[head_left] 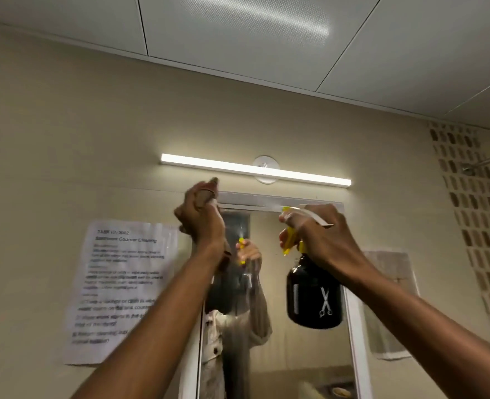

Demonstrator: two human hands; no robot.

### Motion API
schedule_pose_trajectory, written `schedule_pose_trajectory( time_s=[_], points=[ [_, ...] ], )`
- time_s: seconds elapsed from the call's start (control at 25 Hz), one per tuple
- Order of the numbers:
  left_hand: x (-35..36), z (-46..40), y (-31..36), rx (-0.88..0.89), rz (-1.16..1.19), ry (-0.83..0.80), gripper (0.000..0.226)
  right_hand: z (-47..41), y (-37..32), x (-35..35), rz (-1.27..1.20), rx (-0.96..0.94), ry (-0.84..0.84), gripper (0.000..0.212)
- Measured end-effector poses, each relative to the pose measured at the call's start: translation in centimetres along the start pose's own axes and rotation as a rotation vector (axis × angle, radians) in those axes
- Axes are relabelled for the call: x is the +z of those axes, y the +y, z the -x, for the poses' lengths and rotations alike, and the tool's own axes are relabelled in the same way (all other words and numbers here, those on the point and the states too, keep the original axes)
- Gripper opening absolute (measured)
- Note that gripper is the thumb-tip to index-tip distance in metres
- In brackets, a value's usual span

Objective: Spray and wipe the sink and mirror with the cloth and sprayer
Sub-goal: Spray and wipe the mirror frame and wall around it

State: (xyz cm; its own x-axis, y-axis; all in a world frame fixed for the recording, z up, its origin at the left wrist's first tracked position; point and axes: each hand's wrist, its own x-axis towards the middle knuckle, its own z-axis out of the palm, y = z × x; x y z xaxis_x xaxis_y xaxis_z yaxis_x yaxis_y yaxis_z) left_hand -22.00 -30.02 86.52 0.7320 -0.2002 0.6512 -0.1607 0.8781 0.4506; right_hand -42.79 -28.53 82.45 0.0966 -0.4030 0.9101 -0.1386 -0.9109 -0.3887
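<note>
A white-framed mirror hangs on the beige wall ahead. My left hand is raised to the mirror's top left corner, closed around a bunched brown cloth that pokes out above the fingers. My right hand holds a spray bottle in front of the mirror's upper right part. The bottle is black with a white scissors mark and a yellow trigger, and my fingers wrap the trigger. The nozzle points left toward the glass. The sink is out of view.
A lit tube lamp runs above the mirror. A printed paper sheet is stuck to the wall left of the mirror, another paper to its right. A perforated block wall and a shower head stand far right.
</note>
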Motion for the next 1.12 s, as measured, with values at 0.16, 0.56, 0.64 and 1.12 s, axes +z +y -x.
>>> schedule_pose_trajectory(
  time_s=[0.16, 0.56, 0.64, 1.12],
  points=[
    [-1.5, -2.6, 2.1, 0.304, -0.233, 0.215, 0.044, -0.5, 0.6, 3.1, 0.006, 0.019, 0.008, 0.035],
    [7.1, -0.3, -1.8, 0.538, -0.643, -0.215, 0.055, -0.5, 4.8, -4.8, 0.054, 0.236, 0.319, 0.034],
    [9.2, 0.6, -3.1, 0.518, -0.704, -0.283, 0.047, -0.2, 5.9, -7.0, 0.097, 0.256, 0.324, 0.034],
    [18.1, 6.9, -9.4, 0.637, -0.895, -0.679, 0.043, 1.4, 8.5, -13.9, 0.191, 0.327, 0.257, 0.031]
  ],
)
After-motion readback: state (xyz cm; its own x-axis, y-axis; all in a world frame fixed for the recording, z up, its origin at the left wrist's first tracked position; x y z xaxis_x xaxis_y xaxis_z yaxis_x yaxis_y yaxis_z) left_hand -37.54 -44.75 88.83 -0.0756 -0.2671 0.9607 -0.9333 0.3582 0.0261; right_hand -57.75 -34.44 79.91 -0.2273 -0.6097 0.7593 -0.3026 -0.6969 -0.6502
